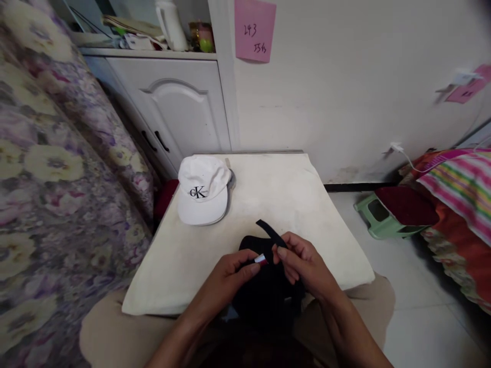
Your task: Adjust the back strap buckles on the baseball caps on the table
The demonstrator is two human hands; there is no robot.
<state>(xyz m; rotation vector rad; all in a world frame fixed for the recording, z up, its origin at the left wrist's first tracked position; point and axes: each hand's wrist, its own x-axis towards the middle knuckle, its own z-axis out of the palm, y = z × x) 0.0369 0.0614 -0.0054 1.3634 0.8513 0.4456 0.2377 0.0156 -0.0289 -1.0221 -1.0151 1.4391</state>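
Note:
A dark, soft item that looks like a black cap (259,294) lies at the table's near edge, partly over my lap. My left hand (236,271) pinches its edge beside a small white and red tag or buckle (261,259). Between the thumb and fingers of my right hand (303,260) is a black strap (270,232), its free end pointing up and left. The two hands are close together, apart by a small gap. Farther back on the left, a white cap (203,191) with black letters rests on the table, overlapping a grey piece behind it.
The table (284,189) has a cream cover. Behind it are a white cabinet (180,97) and a wall with a pink note (254,30). A flowered curtain (57,179) hangs on the left. A green stool (378,217) stands at right beside a bed with striped cloth (464,179).

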